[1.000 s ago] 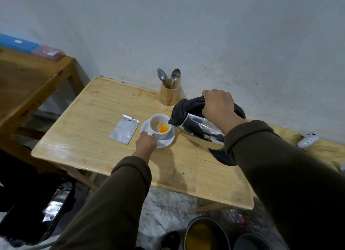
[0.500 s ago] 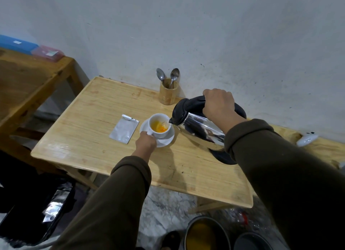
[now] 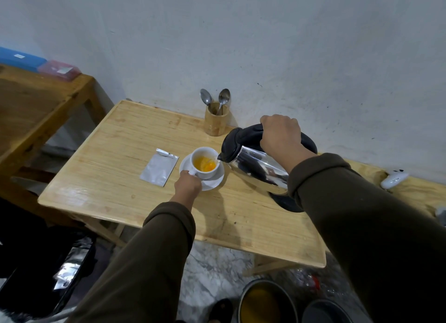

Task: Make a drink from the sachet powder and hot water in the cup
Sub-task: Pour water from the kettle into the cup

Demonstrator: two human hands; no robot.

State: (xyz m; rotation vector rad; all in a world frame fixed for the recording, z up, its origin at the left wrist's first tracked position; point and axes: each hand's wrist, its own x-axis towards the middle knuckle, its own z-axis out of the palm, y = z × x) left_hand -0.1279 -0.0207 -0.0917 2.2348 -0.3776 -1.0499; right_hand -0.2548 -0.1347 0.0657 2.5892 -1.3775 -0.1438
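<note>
Orange liquid has risen in the cup (image 3: 204, 162) — right hand (image 3: 281, 135) grips the tilted kettle (image 3: 255, 168), left hand (image 3: 188, 186) the cup's handle.

Single head-worn wide-angle view, looking forward and steeply down from above onto a wooden table (image 3: 115, 178) set against a wall (image 3: 265, 45); near enough for both sleeves to fill the lower frame.
</note>
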